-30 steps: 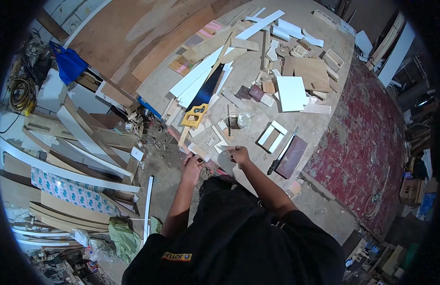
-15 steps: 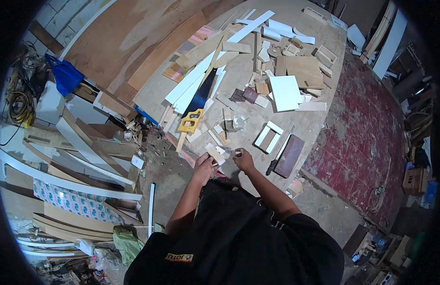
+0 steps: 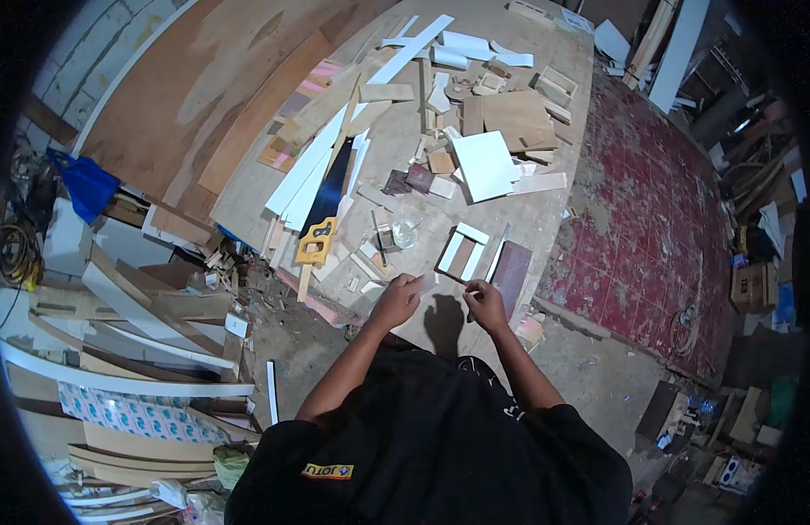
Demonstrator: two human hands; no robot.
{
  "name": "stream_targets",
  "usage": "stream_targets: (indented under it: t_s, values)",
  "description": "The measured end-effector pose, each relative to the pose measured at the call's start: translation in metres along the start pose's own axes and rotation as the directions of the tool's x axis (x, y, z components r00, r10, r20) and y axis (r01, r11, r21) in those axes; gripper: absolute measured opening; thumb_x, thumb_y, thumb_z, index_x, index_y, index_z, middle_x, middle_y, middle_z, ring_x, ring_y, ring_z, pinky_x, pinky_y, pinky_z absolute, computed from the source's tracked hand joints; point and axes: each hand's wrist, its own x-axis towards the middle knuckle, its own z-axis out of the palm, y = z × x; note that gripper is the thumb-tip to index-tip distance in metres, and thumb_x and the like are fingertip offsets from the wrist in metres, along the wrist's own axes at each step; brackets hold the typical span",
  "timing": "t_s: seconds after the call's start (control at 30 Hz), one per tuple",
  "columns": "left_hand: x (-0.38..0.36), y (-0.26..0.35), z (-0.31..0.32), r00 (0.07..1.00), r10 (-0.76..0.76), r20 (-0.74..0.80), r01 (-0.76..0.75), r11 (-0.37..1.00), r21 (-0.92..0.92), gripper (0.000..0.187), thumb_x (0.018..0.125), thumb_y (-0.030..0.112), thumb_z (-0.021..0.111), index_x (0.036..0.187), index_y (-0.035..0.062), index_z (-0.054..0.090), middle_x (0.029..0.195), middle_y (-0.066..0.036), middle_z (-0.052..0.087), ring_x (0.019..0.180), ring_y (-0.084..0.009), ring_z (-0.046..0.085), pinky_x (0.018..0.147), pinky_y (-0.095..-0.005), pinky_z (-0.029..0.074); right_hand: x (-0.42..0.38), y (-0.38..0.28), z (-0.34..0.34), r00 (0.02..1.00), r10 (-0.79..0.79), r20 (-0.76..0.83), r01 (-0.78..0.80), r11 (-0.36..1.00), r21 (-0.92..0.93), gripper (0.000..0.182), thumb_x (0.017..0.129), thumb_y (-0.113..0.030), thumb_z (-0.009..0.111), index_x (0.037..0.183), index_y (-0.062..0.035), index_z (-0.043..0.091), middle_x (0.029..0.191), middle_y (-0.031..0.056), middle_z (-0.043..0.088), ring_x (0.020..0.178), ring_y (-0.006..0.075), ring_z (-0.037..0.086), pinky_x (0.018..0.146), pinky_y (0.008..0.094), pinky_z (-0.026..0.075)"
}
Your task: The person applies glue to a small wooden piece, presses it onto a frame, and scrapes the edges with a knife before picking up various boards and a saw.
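Shifting rightward over the pale wooden table (image 3: 532, 206), the left hand (image 3: 398, 302) and right hand (image 3: 485, 306) now have the white-and-brown rectangular frame (image 3: 476, 260) in easier reach, fingers curled, any grip impossible to tell.

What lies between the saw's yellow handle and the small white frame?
In the head view, a thin dark stick and a clear jar lie between the handle and the frame, plus pale wood scraps.

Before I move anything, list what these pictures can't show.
Head view: whatever the bare left hand may pinch, too small to tell.
Head view: narrow silver metal blade, its lower end behind the bare right hand.
Head view: broad brown plywood board, its far end cut by the top edge.
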Motion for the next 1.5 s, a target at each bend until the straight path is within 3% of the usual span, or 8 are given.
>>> stream_targets:
  t_s: [0.1, 0.2, 0.33, 0.63, 0.73, 0.9, 1.03, 1.5]
  values:
    - [0.023, -0.004, 0.016, 0.988, 0.123, 0.098, -0.140, 0.973, 0.182, 0.058, 0.082, 0.007, 0.063, 0.137, 0.0001, 0.044, 0.111, -0.018, 0.058, 0.106, -0.0355, 0.055, 0.092, -0.0430, 0.044, 0.008, -0.003, -0.010, 0.998, -0.061, -0.031, 0.061, 0.998, 0.004, 0.033, 0.080, -0.011, 0.073, 0.111, -0.0034, 0.065, 0.094, 0.0078, 0.064, 0.070, 0.0136, 0.061, 0.066, 0.0294, 0.051]
    - [0.044, -0.006, 0.024, 0.946, 0.258, 0.197, -0.303, 0.920, 0.250, 0.073, 0.082, 0.007, 0.064, 0.146, 0.0007, 0.029, 0.106, -0.018, 0.058, 0.104, -0.0349, 0.055, 0.091, -0.0441, 0.043, 0.017, -0.002, -0.016, 0.975, -0.218, 0.032, 0.220, 0.966, -0.134, 0.045, 0.071, -0.015, 0.077, 0.114, -0.0054, 0.066, 0.095, 0.0137, 0.064, 0.077, 0.0238, 0.063, 0.069, 0.0351, 0.053]
    - [0.065, -0.009, 0.032, 0.921, 0.262, 0.290, -0.338, 0.905, 0.257, 0.074, 0.082, 0.006, 0.064, 0.146, 0.0009, 0.028, 0.107, -0.018, 0.058, 0.103, -0.0341, 0.055, 0.092, -0.0436, 0.042, 0.025, 0.000, -0.018, 0.972, -0.235, 0.021, 0.234, 0.949, -0.213, 0.044, 0.070, -0.017, 0.080, 0.110, -0.0058, 0.068, 0.088, 0.0103, 0.062, 0.070, 0.0197, 0.059, 0.067, 0.0334, 0.052]
    - [0.090, -0.009, 0.041, 0.848, 0.419, 0.324, -0.512, 0.805, 0.298, 0.079, 0.080, 0.010, 0.068, 0.147, 0.0028, 0.027, 0.109, -0.016, 0.057, 0.104, -0.0330, 0.054, 0.096, -0.0437, 0.040, 0.044, 0.020, -0.019, 0.964, -0.265, 0.007, 0.249, 0.895, -0.370, 0.025, 0.069, -0.014, 0.077, 0.091, -0.0061, 0.067, 0.083, 0.0130, 0.062, 0.073, 0.0287, 0.062, 0.069, 0.0389, 0.050]
    - [0.093, -0.010, 0.040, 0.886, 0.339, 0.316, -0.426, 0.864, 0.268, 0.079, 0.079, 0.010, 0.070, 0.146, 0.0019, 0.028, 0.109, -0.016, 0.057, 0.105, -0.0338, 0.054, 0.095, -0.0426, 0.041, 0.048, 0.022, -0.019, 0.966, -0.253, -0.044, 0.228, 0.923, -0.309, 0.022, 0.070, -0.013, 0.076, 0.088, -0.0058, 0.066, 0.082, 0.0135, 0.061, 0.075, 0.0295, 0.062, 0.070, 0.0391, 0.050]
    - [0.091, -0.041, 0.041, 0.992, 0.037, 0.122, -0.043, 0.998, 0.049, 0.057, 0.078, 0.007, 0.070, 0.131, 0.0016, 0.048, 0.101, -0.013, 0.059, 0.099, -0.0319, 0.058, 0.087, -0.0397, 0.047, 0.050, 0.039, -0.021, 0.982, -0.166, -0.090, 0.132, 0.944, -0.303, 0.027, 0.071, -0.013, 0.076, 0.095, -0.0054, 0.067, 0.085, 0.0143, 0.063, 0.081, 0.0319, 0.062, 0.075, 0.0398, 0.050]
    - [0.090, -0.053, 0.041, 0.988, 0.008, 0.156, -0.002, 0.999, -0.038, 0.039, 0.078, 0.005, 0.068, 0.116, 0.0035, 0.060, 0.096, -0.014, 0.061, 0.090, -0.0305, 0.061, 0.079, -0.0390, 0.050, 0.050, 0.048, -0.017, 0.983, -0.163, -0.090, 0.127, 0.940, -0.315, 0.030, 0.071, -0.013, 0.077, 0.099, -0.0052, 0.067, 0.086, 0.0150, 0.064, 0.082, 0.0322, 0.063, 0.076, 0.0397, 0.050]
    - [0.099, -0.049, 0.051, 0.984, -0.014, 0.179, 0.017, 1.000, -0.015, 0.036, 0.079, 0.002, 0.064, 0.115, 0.0042, 0.063, 0.096, -0.015, 0.063, 0.090, -0.0318, 0.063, 0.079, -0.0385, 0.051, 0.054, 0.059, -0.003, 0.977, -0.145, -0.159, 0.102, 0.962, -0.253, 0.034, 0.072, -0.011, 0.076, 0.105, -0.0044, 0.067, 0.087, 0.0158, 0.064, 0.082, 0.0328, 0.063, 0.076, 0.0396, 0.050]
